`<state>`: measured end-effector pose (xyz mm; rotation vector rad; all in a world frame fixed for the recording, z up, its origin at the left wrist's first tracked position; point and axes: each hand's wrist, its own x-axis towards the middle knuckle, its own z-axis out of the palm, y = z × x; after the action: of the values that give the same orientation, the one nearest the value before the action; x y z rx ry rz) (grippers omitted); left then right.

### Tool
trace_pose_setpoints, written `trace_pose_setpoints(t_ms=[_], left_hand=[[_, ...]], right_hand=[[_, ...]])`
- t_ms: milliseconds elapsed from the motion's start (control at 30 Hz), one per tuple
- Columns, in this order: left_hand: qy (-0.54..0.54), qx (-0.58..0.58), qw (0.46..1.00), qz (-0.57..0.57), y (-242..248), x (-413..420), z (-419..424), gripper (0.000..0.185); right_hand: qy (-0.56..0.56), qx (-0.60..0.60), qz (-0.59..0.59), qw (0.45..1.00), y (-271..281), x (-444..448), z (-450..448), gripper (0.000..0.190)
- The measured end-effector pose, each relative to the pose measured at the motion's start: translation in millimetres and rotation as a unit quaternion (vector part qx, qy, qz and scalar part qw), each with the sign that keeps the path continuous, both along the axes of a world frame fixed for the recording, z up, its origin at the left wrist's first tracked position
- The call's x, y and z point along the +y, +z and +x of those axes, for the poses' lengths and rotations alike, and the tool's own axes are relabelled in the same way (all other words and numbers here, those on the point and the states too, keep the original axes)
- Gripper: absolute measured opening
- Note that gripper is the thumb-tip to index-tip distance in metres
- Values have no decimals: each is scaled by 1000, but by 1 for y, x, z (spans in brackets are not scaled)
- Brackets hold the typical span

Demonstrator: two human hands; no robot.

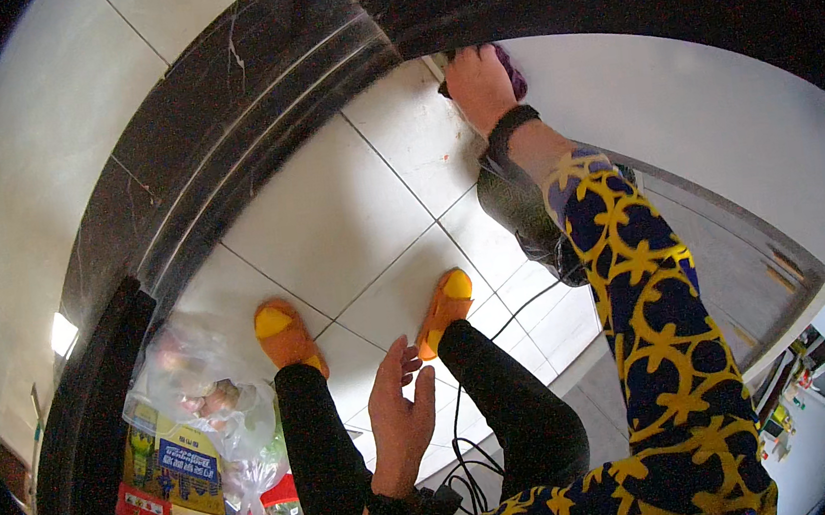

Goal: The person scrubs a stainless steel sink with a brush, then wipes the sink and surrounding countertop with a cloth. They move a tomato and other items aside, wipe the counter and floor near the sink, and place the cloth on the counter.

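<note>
Far out in front, my right hand (479, 84) is closed around a bunched dark purple cloth (511, 73). The cloth is at the near edge of a smooth white panel (635, 83), and part of it is hidden under my fingers. My left hand (401, 417) hangs low between my knees, empty, with its thumb apart from the lightly curled fingers. Below it is the white tiled floor (378, 216).
Orange slippers (286, 335) are on my feet. Clear plastic bags of produce (208, 392) and a yellow printed carton (181, 463) stand at left. A dark bag-like object (524, 208) sits under my right forearm. A black cable (523, 308) crosses the floor. Dark stone trim (233, 125) runs along the wall.
</note>
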<state>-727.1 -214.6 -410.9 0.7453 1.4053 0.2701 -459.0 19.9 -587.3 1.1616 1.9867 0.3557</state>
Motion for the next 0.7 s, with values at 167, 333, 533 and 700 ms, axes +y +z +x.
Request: trace_pose_setpoints(t_ms=[167,333,533,700], left_hand=[[5,-1,1000,-2,1,-1,1,43],[20,-17,1000,3,2,-5,4,43],[5,-8,1000,8,0,-8,5,45],[8,-2,1000,18,-1,-9,0,43]], right_hand=[[-15,-11,-37,999,12,-44,17,19],[-91,27,-10,995,57,-46,15,22],[0,105,195,975,54,-21,14,25],[-92,73,30,993,11,-18,3,22]])
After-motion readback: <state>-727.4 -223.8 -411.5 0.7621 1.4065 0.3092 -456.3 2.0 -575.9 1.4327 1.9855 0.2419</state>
